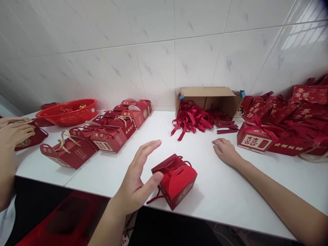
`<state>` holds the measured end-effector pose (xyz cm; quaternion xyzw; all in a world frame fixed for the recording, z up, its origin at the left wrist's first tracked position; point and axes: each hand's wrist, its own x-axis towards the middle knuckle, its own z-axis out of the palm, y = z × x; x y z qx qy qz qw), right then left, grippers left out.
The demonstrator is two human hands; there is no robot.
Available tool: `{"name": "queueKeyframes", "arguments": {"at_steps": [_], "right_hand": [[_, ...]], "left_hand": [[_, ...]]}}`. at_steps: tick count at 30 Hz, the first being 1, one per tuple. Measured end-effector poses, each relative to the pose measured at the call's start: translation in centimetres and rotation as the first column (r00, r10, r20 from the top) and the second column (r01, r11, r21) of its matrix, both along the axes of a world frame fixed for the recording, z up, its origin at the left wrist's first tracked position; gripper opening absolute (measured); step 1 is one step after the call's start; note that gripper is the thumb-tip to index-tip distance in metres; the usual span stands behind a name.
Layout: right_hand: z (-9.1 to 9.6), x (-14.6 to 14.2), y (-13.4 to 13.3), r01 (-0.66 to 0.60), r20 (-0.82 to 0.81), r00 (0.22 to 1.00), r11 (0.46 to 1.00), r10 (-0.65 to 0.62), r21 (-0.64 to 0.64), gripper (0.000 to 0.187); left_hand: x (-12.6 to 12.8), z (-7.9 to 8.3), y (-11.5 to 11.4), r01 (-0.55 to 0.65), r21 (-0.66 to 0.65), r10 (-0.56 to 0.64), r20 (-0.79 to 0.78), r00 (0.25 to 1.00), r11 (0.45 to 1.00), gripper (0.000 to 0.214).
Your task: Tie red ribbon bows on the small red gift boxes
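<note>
A small red gift box (176,181) stands near the table's front edge, with dark red cord at its top and hanging down its left side. My left hand (138,179) hovers just left of this box, thumb and fingers spread, with nothing between them. On the tabletop to the right rests my right hand (227,152), its fingers loosely stretched out and holding nothing. Just beyond that hand lie flat dark red strips (227,127). A heap of red ribbons (193,118) spills out of an open cardboard box (207,91) by the wall.
Red gift boxes with cord handles (110,136) stand in a row at left; more boxes with ribbons (289,143) are piled at right. A red plastic basin (74,114) sits at the back left. Another person's hands (15,131) are on a box at far left.
</note>
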<state>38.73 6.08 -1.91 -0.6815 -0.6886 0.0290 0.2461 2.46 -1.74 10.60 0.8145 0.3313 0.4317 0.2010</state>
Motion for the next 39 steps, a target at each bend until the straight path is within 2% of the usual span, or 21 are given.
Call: {"name": "queueKeyframes", "arguments": {"at_steps": [2, 4, 5, 6, 7, 9, 11, 13, 18, 21, 23, 25, 27, 29, 30, 31, 34, 35, 36, 38, 39], "right_hand": [[1.0, -0.9, -0.3, -0.019, -0.038, 0.999, 1.000, 0.019, 0.008, 0.031], [3.0, -2.4, -1.0, -0.085, -0.113, 0.990, 0.996, 0.086, 0.010, 0.029], [4.3, -3.5, -1.4, -0.143, -0.156, 0.977, 0.990, 0.142, 0.005, 0.029], [5.8, -4.6, -1.8, -0.265, -0.317, 0.916, 0.964, 0.246, -0.019, 0.030], [7.4, -5.7, -2.3, -0.402, -0.455, 0.823, 0.914, 0.339, -0.046, 0.033], [10.6, -8.1, -3.0, -0.647, -0.580, 0.645, 0.759, 0.497, -0.071, 0.041], [13.1, -10.1, -3.4, -0.756, -0.529, 0.593, 0.646, 0.607, -0.106, 0.062], [14.6, -11.6, -3.5, -0.793, -0.396, 0.595, 0.590, 0.699, -0.149, 0.066], [14.8, -13.0, -3.5, -0.811, -0.102, 0.585, 0.577, 0.804, -0.098, 0.018], [14.8, -12.1, -3.4, -0.828, -0.092, 0.560, 0.558, 0.823, -0.047, 0.015], [15.1, -10.9, -3.2, -0.821, -0.126, 0.567, 0.571, 0.814, -0.008, 0.014], [15.7, -9.7, -2.8, -0.774, -0.198, 0.610, 0.631, 0.767, 0.060, 0.013], [16.3, -8.5, -2.5, -0.677, -0.281, 0.675, 0.724, 0.682, 0.130, 0.009], [16.9, -7.2, -2.2, -0.608, -0.339, 0.711, 0.781, 0.616, 0.144, 0.007], [17.2, -6.6, -2.0, -0.624, -0.359, 0.700, 0.773, 0.617, 0.112, 0.010], [17.4, -5.9, -1.8, -0.679, -0.376, 0.667, 0.733, 0.644, 0.051, 0.015], [16.9, -4.4, -0.5, -0.842, -0.403, 0.538, 0.492, 0.741, -0.219, 0.034], [16.1, -4.4, 0.2, -0.833, -0.371, 0.552, 0.471, 0.747, -0.291, 0.035], [15.1, -4.5, 1.0, -0.794, -0.313, 0.603, 0.513, 0.734, -0.327, 0.034], [12.2, -5.7, 2.8, -0.584, -0.100, 0.811, 0.788, 0.576, -0.196, 0.031], [10.6, -6.6, 3.7, -0.518, -0.062, 0.856, 0.846, 0.514, -0.126, 0.036]], "left_hand": [[-0.1, -1.6, -0.7, -0.135, -0.034, 0.136, 0.032, 0.990, 0.990, 0.055], [-0.1, -3.8, -1.6, -0.215, -0.089, 0.223, 0.100, 0.970, 0.973, 0.073], [0.1, -5.0, -2.1, -0.209, -0.123, 0.224, 0.126, 0.966, 0.970, 0.085], [0.4, -5.9, -2.5, -0.204, -0.158, 0.226, 0.138, 0.964, 0.966, 0.099], [0.8, -6.7, -3.0, -0.204, -0.201, 0.233, 0.135, 0.963, 0.958, 0.111], [1.9, -7.7, -3.5, -0.185, -0.290, 0.240, 0.164, 0.957, 0.939, 0.120], [3.0, -8.0, -3.7, -0.154, -0.371, 0.247, 0.218, 0.944, 0.916, 0.114], [3.7, -8.2, -3.5, -0.122, -0.421, 0.248, 0.259, 0.934, 0.899, 0.103], [3.5, -9.2, -2.8, -0.082, -0.377, 0.180, 0.232, 0.956, 0.922, 0.096], [3.4, -9.5, -2.9, -0.091, -0.370, 0.194, 0.252, 0.948, 0.925, 0.093], [3.5, -9.4, -3.0, -0.117, -0.367, 0.221, 0.254, 0.942, 0.923, 0.091], [3.6, -9.4, -3.1, -0.135, -0.353, 0.228, 0.238, 0.944, 0.926, 0.091], [3.6, -9.6, -3.0, -0.148, -0.328, 0.228, 0.220, 0.948, 0.933, 0.091], [3.5, -9.8, -2.9, -0.151, -0.299, 0.221, 0.216, 0.951, 0.942, 0.090], [3.4, -10.0, -2.8, -0.148, -0.289, 0.215, 0.217, 0.952, 0.946, 0.090], [3.3, -10.1, -2.7, -0.142, -0.281, 0.207, 0.219, 0.954, 0.949, 0.090], [3.2, -10.4, -2.7, -0.134, -0.268, 0.195, 0.217, 0.957, 0.954, 0.089], [3.1, -10.4, -2.7, -0.135, -0.264, 0.194, 0.211, 0.958, 0.955, 0.089], [3.1, -10.4, -2.7, -0.138, -0.258, 0.194, 0.205, 0.959, 0.956, 0.089], [3.0, -10.3, -2.8, -0.145, -0.248, 0.196, 0.198, 0.960, 0.958, 0.089], [3.1, -10.3, -2.8, -0.150, -0.249, 0.202, 0.199, 0.959, 0.957, 0.088]]}}
